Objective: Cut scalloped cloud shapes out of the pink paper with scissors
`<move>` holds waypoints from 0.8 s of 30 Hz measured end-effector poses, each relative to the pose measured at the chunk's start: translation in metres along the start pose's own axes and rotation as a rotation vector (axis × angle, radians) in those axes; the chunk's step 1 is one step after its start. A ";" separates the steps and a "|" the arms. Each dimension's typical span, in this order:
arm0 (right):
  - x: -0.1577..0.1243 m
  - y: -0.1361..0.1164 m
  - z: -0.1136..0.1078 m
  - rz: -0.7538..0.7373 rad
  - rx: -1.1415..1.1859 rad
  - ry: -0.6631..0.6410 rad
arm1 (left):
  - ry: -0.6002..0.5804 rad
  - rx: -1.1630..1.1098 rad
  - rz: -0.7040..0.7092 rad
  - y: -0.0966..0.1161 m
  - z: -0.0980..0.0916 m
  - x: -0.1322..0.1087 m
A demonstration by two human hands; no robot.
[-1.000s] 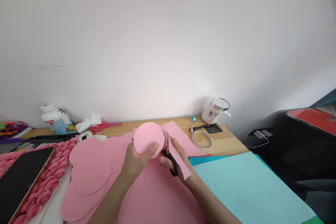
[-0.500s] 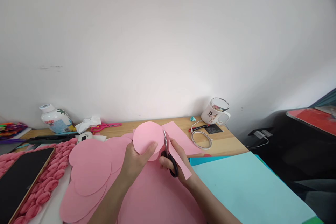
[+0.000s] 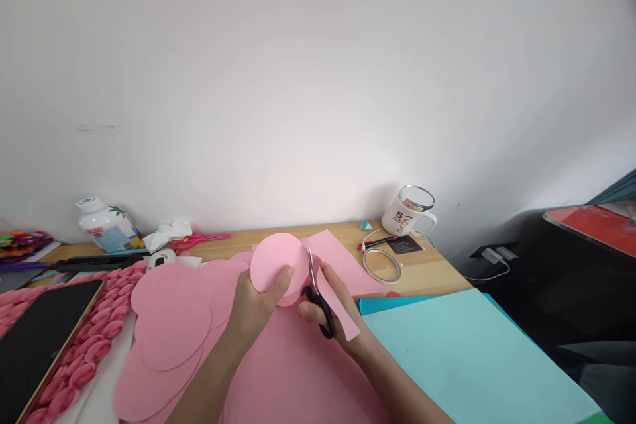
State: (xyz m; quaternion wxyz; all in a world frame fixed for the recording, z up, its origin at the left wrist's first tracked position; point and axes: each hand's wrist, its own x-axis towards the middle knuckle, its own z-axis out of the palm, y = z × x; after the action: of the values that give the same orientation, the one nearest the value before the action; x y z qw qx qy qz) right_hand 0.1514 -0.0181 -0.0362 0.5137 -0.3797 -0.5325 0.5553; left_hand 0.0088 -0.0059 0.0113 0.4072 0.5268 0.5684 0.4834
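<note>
Between thumb and fingers, my left hand (image 3: 258, 305) pinches a round piece of pink paper (image 3: 277, 262). Black-handled scissors (image 3: 320, 305) are gripped in my right hand (image 3: 340, 298), their blades at the right edge of the round piece. A narrow pink offcut strip (image 3: 338, 308) hangs over my right hand beside the scissors. Under both hands lies a large sheet of pink paper (image 3: 298, 371). Several overlapping pink paper circles (image 3: 171, 318) are spread left of my left forearm. My right fingers are partly hidden behind the strip.
A white mug (image 3: 405, 215) stands at the back right, near a coiled white cable (image 3: 381, 266). Light blue paper (image 3: 467, 351) covers the right front. On the left are a phone (image 3: 44, 344), pink scissors (image 3: 203, 239) and a white bottle (image 3: 106, 225).
The scissors and my right hand have shifted slightly left, and the blades look a little more open. The round piece has turned and moved slightly in my left hand.
</note>
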 end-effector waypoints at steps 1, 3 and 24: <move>0.000 -0.001 0.000 -0.015 0.005 0.001 | 0.019 -0.006 0.001 0.001 0.000 -0.001; 0.000 -0.003 -0.001 -0.037 0.011 -0.010 | 0.054 -0.024 0.009 0.003 0.002 -0.002; -0.001 -0.003 -0.001 -0.009 -0.001 -0.003 | 0.043 -0.014 0.023 -0.001 0.002 0.000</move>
State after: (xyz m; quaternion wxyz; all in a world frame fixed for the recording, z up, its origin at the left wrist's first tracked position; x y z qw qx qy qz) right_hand 0.1534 -0.0193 -0.0335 0.5152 -0.3768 -0.5351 0.5534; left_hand 0.0107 -0.0053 0.0099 0.3930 0.5200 0.5674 0.5032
